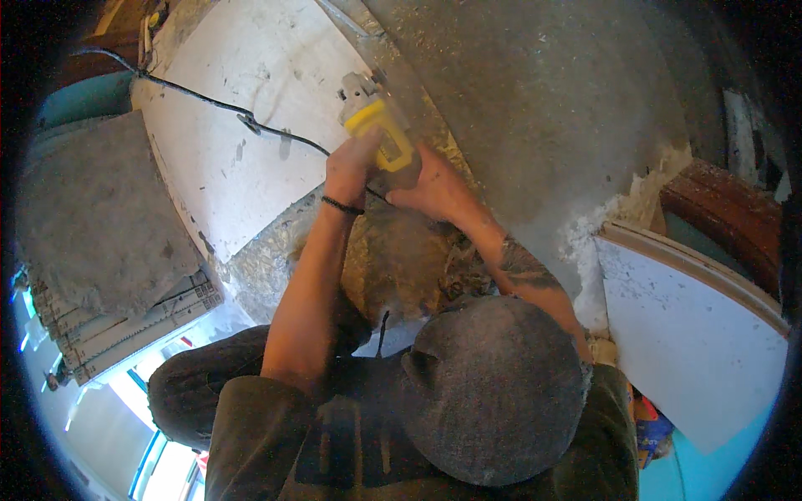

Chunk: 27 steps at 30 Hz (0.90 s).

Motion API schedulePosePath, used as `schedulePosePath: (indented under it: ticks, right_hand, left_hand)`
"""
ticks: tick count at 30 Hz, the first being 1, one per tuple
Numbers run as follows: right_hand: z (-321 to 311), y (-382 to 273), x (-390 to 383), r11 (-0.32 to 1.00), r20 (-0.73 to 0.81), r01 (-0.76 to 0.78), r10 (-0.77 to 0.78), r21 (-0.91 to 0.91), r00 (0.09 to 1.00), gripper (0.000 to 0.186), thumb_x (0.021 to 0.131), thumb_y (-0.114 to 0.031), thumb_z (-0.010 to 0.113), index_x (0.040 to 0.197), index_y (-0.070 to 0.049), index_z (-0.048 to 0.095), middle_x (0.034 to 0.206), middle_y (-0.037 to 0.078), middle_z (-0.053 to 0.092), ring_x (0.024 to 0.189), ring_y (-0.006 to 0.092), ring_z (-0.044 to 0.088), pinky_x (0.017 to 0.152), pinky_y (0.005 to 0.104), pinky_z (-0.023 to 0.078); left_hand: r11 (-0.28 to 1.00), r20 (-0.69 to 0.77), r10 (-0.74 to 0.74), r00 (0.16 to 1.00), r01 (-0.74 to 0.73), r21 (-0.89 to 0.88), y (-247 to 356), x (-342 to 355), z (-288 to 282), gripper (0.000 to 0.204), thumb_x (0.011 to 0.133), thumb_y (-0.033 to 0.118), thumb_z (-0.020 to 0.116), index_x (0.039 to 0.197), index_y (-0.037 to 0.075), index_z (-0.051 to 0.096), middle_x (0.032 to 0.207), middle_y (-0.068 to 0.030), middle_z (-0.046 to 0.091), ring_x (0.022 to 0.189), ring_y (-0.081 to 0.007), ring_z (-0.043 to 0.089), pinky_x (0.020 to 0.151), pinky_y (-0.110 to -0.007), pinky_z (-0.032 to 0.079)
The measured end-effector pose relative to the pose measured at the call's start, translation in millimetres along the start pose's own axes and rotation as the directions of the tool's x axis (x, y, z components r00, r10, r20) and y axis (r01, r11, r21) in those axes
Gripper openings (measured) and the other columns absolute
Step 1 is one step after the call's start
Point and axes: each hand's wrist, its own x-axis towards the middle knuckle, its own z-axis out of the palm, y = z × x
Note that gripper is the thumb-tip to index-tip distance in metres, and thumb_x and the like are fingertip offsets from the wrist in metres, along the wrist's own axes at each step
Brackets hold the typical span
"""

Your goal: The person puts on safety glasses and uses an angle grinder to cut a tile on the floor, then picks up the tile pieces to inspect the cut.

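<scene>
I hold a yellow power tool (pixel 380 129) with a grey metal head over a dusty floor strip beside a large white board (pixel 234 58). My left hand (pixel 349 167) is closed on the tool's left side, a dark band at its wrist. My right hand (pixel 426 184) grips the rear of the tool from the right, its fingertips partly hidden. A black cord (pixel 192 92) crosses the white board and runs under my hands. The tool's working edge is too blurred to make out.
Stacked dusty sheets (pixel 100 209) lie at the left. A white panel (pixel 685 326) and reddish-brown wooden boards (pixel 710 217) are at the right. Grey dusty floor (pixel 535 83) spreads beyond the tool. My grey cap, knee and sleeves fill the bottom.
</scene>
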Motion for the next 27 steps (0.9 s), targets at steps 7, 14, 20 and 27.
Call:
schedulePosePath:
  ticks: [7,14,20,27]
  right_hand:
    - [-1,-5,-1,0.998,-0.007,-0.033,0.033,-0.059,0.999,0.084,0.066,-0.03,0.089,0.136,0.002,0.055,0.12,0.023,0.069,0.114,0.038,0.067,0.097,0.0429,0.053]
    - [2,-2,-1,1.0,-0.012,0.014,-0.014,-0.005,1.0,0.083,0.067,-0.025,0.089,0.138,-0.001,0.054,0.124,0.022,0.068,0.117,0.0362,0.066,0.1,0.0427,0.052]
    - [9,9,-3,0.997,-0.021,0.078,-0.078,0.022,0.997,0.091,0.067,-0.033,0.089,0.139,0.006,0.049,0.124,0.026,0.067,0.116,0.0408,0.065,0.099,0.0454,0.052]
    - [3,11,-9,0.999,0.014,0.001,-0.002,0.037,1.0,0.081,0.068,-0.022,0.089,0.138,-0.001,0.053,0.125,0.019,0.068,0.117,0.0315,0.066,0.1,0.041,0.052]
  left_hand:
    - [0.998,0.021,-0.006,1.0,0.004,0.07,-7,8,-7,0.046,0.096,0.044,0.071,0.105,-0.001,0.073,0.094,-0.005,0.069,0.08,-0.0118,0.065,0.068,-0.031,0.054]
    - [0.998,0.028,-0.034,0.999,0.033,0.056,-1,4,-9,0.043,0.097,0.042,0.074,0.107,0.001,0.07,0.095,-0.0039,0.072,0.078,-0.0119,0.067,0.069,-0.027,0.053]
    - [0.99,0.072,0.089,0.993,-0.097,0.107,-13,2,-16,0.047,0.096,0.044,0.073,0.109,-0.001,0.069,0.1,-0.0056,0.072,0.086,-0.0146,0.069,0.075,-0.03,0.056]
    - [1.0,0.037,-0.009,0.999,0.008,0.005,5,-16,5,0.047,0.096,0.044,0.073,0.111,0.0,0.07,0.099,-0.0038,0.071,0.085,-0.0132,0.067,0.076,-0.029,0.054]
